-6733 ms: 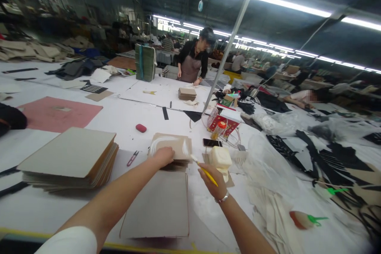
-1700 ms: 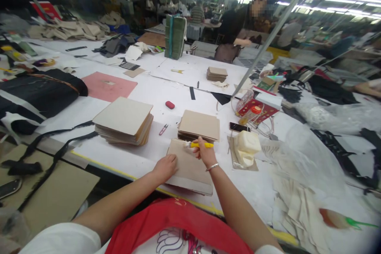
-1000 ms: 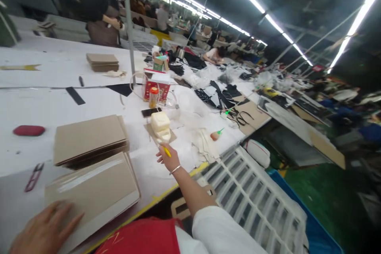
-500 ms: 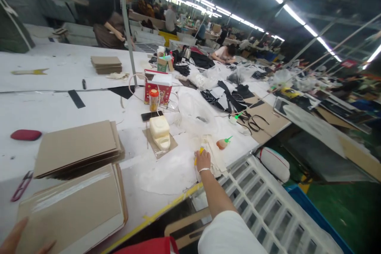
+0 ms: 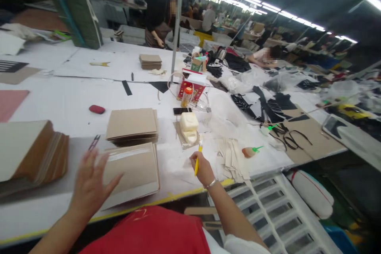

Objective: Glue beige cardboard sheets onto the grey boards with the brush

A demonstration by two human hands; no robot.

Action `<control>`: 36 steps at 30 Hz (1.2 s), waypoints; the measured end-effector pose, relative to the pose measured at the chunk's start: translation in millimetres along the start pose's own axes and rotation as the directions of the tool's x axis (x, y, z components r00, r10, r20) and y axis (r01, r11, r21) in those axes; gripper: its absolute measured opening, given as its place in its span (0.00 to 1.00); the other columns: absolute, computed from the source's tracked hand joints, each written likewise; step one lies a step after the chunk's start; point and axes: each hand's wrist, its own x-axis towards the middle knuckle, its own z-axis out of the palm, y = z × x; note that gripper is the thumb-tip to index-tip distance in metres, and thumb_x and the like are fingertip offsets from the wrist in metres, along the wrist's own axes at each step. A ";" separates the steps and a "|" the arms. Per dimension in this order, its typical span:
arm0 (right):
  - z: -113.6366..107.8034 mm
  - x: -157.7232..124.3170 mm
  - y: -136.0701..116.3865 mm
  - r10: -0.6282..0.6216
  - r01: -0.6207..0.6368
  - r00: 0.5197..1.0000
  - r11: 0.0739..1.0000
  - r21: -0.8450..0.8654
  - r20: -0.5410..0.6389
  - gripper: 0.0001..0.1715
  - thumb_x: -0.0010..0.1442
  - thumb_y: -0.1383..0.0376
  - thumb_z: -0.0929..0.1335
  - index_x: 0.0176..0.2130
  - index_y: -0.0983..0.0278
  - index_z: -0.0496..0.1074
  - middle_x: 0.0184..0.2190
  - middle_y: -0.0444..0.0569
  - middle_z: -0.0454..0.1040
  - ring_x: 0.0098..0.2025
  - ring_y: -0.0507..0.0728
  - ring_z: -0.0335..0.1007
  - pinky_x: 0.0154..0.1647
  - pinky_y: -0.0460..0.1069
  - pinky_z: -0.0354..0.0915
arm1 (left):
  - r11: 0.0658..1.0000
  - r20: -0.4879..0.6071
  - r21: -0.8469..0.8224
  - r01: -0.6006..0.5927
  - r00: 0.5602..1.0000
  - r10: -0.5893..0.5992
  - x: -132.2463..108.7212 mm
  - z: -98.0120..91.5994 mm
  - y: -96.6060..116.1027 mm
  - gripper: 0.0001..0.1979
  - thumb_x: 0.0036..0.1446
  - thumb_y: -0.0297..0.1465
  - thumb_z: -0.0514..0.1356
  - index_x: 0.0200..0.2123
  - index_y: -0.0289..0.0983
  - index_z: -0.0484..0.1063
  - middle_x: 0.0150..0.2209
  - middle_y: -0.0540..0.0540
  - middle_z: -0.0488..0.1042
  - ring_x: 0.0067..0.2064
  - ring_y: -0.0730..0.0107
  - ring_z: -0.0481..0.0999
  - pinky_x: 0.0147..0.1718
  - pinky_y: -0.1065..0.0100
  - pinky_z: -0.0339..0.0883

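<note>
My right hand [image 5: 203,170] grips a yellow-handled brush [image 5: 197,165], its pale tip pointing up and away from me. Just beyond the tip, a cream plastic glue container [image 5: 189,125] sits on a small brown board. My left hand [image 5: 91,182], fingers spread, is over the left side of the nearer stack of brown cardboard pieces [image 5: 135,170]; whether it touches them I cannot tell. That top piece carries a whitish strip near its far edge. Behind lies a second cardboard stack [image 5: 132,124]. Pale fabric strips [image 5: 233,158] lie right of my right hand.
A small bottle with a green nozzle [image 5: 248,151] lies beyond the strips. Thread snips [image 5: 94,142] and a red case [image 5: 97,109] are at the left, near a thick stack of boards [image 5: 55,154]. A white slatted rack [image 5: 262,202] stands below the table edge.
My view has swung left. My right hand has moved from the fabric strips toward the cardboard with the brush. My left hand has come further into view, raised and spread.
</note>
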 end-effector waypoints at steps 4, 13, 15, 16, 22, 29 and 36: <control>-2.3 10.4 -91.4 -0.131 0.029 0.974 0.883 0.469 0.186 0.11 0.55 0.62 0.63 0.38 0.61 0.56 0.33 0.45 0.70 0.34 0.51 0.68 0.33 0.45 0.63 | 0.888 0.434 -0.442 0.131 0.897 0.084 20.5 25.8 26.4 0.39 0.46 0.43 0.59 0.59 0.40 0.46 0.59 0.41 0.52 0.59 0.57 0.53 0.55 0.55 0.51; 36.4 45.1 -133.2 -0.197 0.205 0.979 0.948 0.244 -0.059 0.11 0.54 0.61 0.64 0.38 0.62 0.61 0.33 0.47 0.68 0.33 0.51 0.65 0.35 0.48 0.63 | 0.280 0.841 -0.531 0.800 0.538 0.057 11.0 37.2 -6.6 0.16 0.42 0.40 0.62 0.29 0.32 0.70 0.20 0.53 0.65 0.21 0.79 0.63 0.25 0.73 0.61; 57.6 52.2 -127.7 -0.155 0.178 0.979 0.966 0.189 -0.130 0.12 0.54 0.60 0.64 0.38 0.63 0.61 0.33 0.47 0.67 0.33 0.52 0.65 0.36 0.48 0.63 | 0.188 0.844 -0.506 0.842 0.529 -0.094 5.1 28.8 -35.4 0.16 0.40 0.38 0.63 0.30 0.33 0.68 0.18 0.55 0.63 0.20 0.81 0.62 0.23 0.74 0.60; 69.6 55.7 -125.6 -0.141 0.166 0.979 0.971 0.173 -0.147 0.12 0.54 0.59 0.63 0.38 0.63 0.60 0.32 0.47 0.67 0.33 0.52 0.65 0.35 0.48 0.63 | 0.153 0.836 -0.502 0.851 0.523 -0.165 4.3 24.8 -49.1 0.16 0.40 0.38 0.63 0.30 0.33 0.67 0.19 0.56 0.62 0.20 0.81 0.62 0.22 0.75 0.59; 138.0 80.4 -118.3 -0.225 0.242 0.958 0.967 0.078 -0.179 0.14 0.56 0.59 0.60 0.41 0.64 0.60 0.35 0.50 0.67 0.38 0.55 0.65 0.40 0.51 0.62 | 0.354 0.592 -0.480 0.803 0.594 -0.544 20.1 26.0 -101.7 0.15 0.40 0.41 0.60 0.24 0.34 0.65 0.19 0.54 0.63 0.20 0.79 0.62 0.18 0.76 0.53; 171.5 100.0 -106.5 -0.297 0.295 0.946 0.955 -0.039 -0.126 0.13 0.56 0.62 0.59 0.41 0.65 0.62 0.33 0.50 0.68 0.36 0.56 0.63 0.41 0.53 0.60 | 0.722 0.285 -0.119 0.681 0.720 -0.632 26.4 53.5 -130.7 0.16 0.42 0.42 0.57 0.17 0.35 0.66 0.17 0.53 0.64 0.22 0.75 0.62 0.21 0.73 0.50; 177.4 100.3 -104.7 -0.301 0.291 0.947 0.952 -0.094 -0.117 0.15 0.56 0.63 0.59 0.42 0.68 0.62 0.34 0.52 0.68 0.36 0.56 0.62 0.43 0.54 0.58 | 0.695 0.292 -0.074 0.715 0.682 -0.671 27.5 59.2 -137.2 0.15 0.42 0.42 0.58 0.17 0.36 0.66 0.17 0.52 0.66 0.23 0.74 0.64 0.22 0.73 0.52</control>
